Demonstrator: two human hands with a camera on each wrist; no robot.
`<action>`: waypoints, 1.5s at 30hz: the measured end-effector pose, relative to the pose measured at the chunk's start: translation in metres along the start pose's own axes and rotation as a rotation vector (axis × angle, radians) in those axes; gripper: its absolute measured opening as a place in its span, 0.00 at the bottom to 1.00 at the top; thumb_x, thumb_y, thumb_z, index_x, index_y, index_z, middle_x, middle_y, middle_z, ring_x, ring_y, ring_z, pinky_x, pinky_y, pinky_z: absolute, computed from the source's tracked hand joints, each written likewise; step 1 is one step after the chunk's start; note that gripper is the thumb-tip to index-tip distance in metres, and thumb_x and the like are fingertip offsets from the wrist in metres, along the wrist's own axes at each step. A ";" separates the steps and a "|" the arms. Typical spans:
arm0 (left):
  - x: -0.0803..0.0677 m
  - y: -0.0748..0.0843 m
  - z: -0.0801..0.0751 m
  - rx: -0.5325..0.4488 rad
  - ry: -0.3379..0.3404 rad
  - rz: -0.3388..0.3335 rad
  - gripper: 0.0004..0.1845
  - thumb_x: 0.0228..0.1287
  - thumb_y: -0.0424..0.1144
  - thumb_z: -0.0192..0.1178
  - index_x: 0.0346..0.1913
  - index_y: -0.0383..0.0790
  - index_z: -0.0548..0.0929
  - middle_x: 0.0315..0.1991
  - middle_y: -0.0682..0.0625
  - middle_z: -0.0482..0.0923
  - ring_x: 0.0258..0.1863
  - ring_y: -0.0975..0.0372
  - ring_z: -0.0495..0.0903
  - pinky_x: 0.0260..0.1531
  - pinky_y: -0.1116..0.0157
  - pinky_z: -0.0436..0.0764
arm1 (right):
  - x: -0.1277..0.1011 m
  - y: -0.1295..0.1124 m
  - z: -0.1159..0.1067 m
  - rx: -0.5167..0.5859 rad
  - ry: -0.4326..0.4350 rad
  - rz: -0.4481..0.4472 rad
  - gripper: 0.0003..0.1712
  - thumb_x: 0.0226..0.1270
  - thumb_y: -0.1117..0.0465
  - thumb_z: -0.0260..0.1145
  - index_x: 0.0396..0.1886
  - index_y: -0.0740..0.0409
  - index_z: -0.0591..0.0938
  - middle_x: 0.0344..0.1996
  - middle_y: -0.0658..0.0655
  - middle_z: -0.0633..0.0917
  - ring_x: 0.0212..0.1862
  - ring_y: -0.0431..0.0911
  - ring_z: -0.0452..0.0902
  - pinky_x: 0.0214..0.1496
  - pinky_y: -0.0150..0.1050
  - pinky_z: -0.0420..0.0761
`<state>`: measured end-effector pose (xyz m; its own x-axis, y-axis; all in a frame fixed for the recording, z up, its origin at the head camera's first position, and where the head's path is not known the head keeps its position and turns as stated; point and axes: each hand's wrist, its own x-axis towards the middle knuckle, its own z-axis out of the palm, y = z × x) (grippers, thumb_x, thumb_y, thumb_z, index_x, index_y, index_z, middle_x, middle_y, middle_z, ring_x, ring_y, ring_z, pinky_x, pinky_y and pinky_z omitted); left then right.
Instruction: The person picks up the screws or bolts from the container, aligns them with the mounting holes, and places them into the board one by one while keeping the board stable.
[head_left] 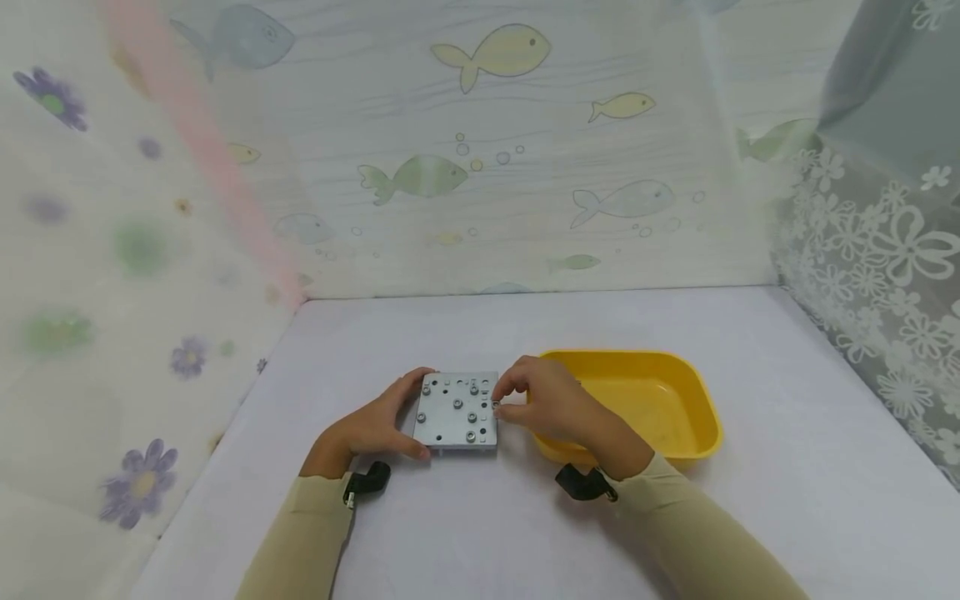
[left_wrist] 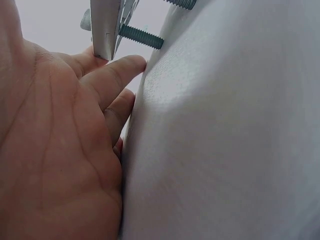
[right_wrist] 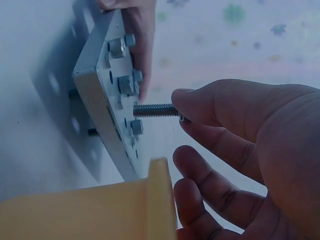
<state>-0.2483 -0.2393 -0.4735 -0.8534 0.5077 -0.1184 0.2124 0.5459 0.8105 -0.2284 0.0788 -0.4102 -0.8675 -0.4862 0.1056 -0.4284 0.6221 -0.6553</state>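
The left hand [head_left: 372, 425] grips the square, silver-grey metal plate [head_left: 450, 422] at its left side, thumb at the near corner and fingers toward the far corner. The right hand [head_left: 558, 406] pinches a silver, threaded metal bolt [right_wrist: 154, 110] by its head between thumb and index finger; the remaining fingers are loosely bent and hold nothing.

The step in hand appears to be fitting this bolt into a hole near the right edge of the plate. The next move likely calls for aligning the shank with a hole, then lowering it straight while the left hand steadies the plate. A tilted entry could bind the thread. Contact between the bolt tip and the plate cannot be confirmed.

The plate lies between the hands, against the left hand and just beside the right fingertips. Several silver, cylindrical-headed metal bolts [head_left: 457, 404] sit in its upper face, and other holes are unfilled. Dark threaded shanks [left_wrist: 142, 37] project from the underside toward the white, smooth tabletop [head_left: 457, 533].

To the right of the plate, partly behind the right hand and forearm, stands a yellow, rounded rectangular tray [head_left: 708, 408]. Beyond the tabletop hangs a pale, fish-patterned curtain [head_left: 525, 208].
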 end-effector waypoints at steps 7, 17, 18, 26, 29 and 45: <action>0.002 -0.001 -0.002 0.001 -0.001 -0.001 0.66 0.33 0.46 0.86 0.78 0.64 0.55 0.76 0.60 0.63 0.79 0.58 0.56 0.79 0.43 0.46 | 0.000 -0.002 0.002 0.017 -0.003 0.037 0.05 0.62 0.54 0.78 0.37 0.39 0.90 0.41 0.40 0.85 0.49 0.49 0.77 0.51 0.41 0.77; 0.000 0.000 -0.002 0.017 -0.001 -0.003 0.67 0.34 0.49 0.85 0.79 0.61 0.54 0.78 0.56 0.62 0.80 0.54 0.54 0.78 0.40 0.47 | 0.000 -0.006 0.008 0.022 -0.003 0.038 0.04 0.62 0.54 0.78 0.36 0.39 0.91 0.40 0.43 0.86 0.52 0.52 0.78 0.54 0.45 0.76; 0.000 0.000 -0.002 0.017 0.000 -0.001 0.67 0.34 0.49 0.85 0.80 0.61 0.54 0.78 0.55 0.62 0.80 0.54 0.54 0.78 0.40 0.47 | 0.000 -0.006 0.009 0.021 -0.001 0.036 0.04 0.62 0.54 0.78 0.36 0.39 0.91 0.40 0.44 0.87 0.52 0.52 0.78 0.54 0.45 0.76; 0.000 0.001 -0.003 0.008 -0.001 0.004 0.67 0.34 0.48 0.85 0.79 0.60 0.55 0.78 0.54 0.63 0.79 0.54 0.56 0.78 0.40 0.46 | 0.001 -0.007 0.011 0.018 0.010 0.062 0.05 0.61 0.52 0.79 0.37 0.38 0.92 0.41 0.45 0.86 0.54 0.52 0.79 0.56 0.45 0.78; 0.000 0.001 -0.003 0.010 0.000 0.002 0.66 0.34 0.48 0.85 0.79 0.61 0.55 0.78 0.54 0.63 0.80 0.54 0.55 0.78 0.40 0.46 | 0.001 -0.009 0.013 0.015 0.019 0.076 0.05 0.60 0.51 0.79 0.36 0.37 0.92 0.42 0.44 0.86 0.55 0.51 0.79 0.58 0.46 0.78; -0.001 -0.001 0.000 -0.002 0.000 -0.010 0.66 0.34 0.49 0.85 0.79 0.62 0.55 0.79 0.54 0.62 0.80 0.53 0.54 0.78 0.38 0.45 | -0.001 -0.017 0.022 -0.037 0.033 0.134 0.05 0.58 0.48 0.80 0.33 0.29 0.91 0.46 0.42 0.85 0.57 0.47 0.73 0.57 0.47 0.73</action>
<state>-0.2479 -0.2402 -0.4737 -0.8555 0.5021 -0.1265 0.2027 0.5497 0.8104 -0.2146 0.0556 -0.4155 -0.9252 -0.3768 0.0440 -0.3165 0.7026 -0.6374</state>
